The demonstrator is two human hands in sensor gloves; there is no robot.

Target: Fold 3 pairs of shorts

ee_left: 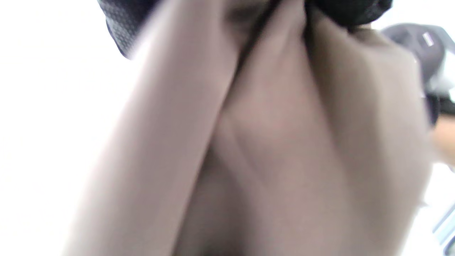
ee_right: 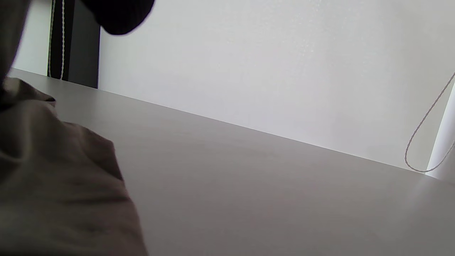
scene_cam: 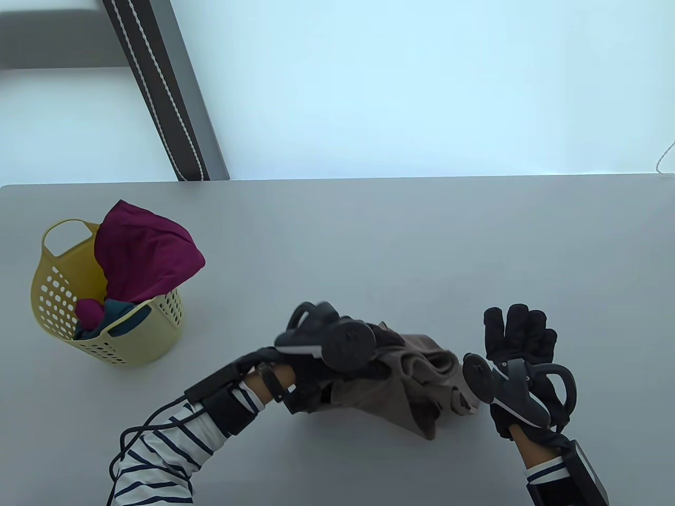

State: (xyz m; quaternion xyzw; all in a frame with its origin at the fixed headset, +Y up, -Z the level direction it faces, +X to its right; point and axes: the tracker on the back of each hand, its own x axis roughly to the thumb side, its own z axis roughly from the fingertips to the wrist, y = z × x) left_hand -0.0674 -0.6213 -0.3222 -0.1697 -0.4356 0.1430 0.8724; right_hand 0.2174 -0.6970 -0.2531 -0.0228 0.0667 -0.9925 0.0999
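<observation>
A bunched pair of taupe shorts point(scene_cam: 416, 385) lies near the front middle of the grey table point(scene_cam: 369, 242). My left hand point(scene_cam: 379, 342) grips the shorts at their left top, fingers curled into the cloth; in the left wrist view the taupe shorts point(ee_left: 284, 142) hang in folds from the gloved fingers point(ee_left: 344, 10). My right hand point(scene_cam: 519, 329) hovers just right of the shorts with its fingers spread and straight, holding nothing. The right wrist view shows the taupe shorts point(ee_right: 53, 170) at the left. A maroon pair point(scene_cam: 142, 253) and a dark teal one point(scene_cam: 113, 316) sit in the basket.
A yellow perforated basket point(scene_cam: 58, 295) stands at the table's left. The table's far edge runs along a pale wall, with a dark blind strip and bead cord point(scene_cam: 163, 89) at the back left. A thin cord loop point(ee_right: 423, 142) hangs at the far right.
</observation>
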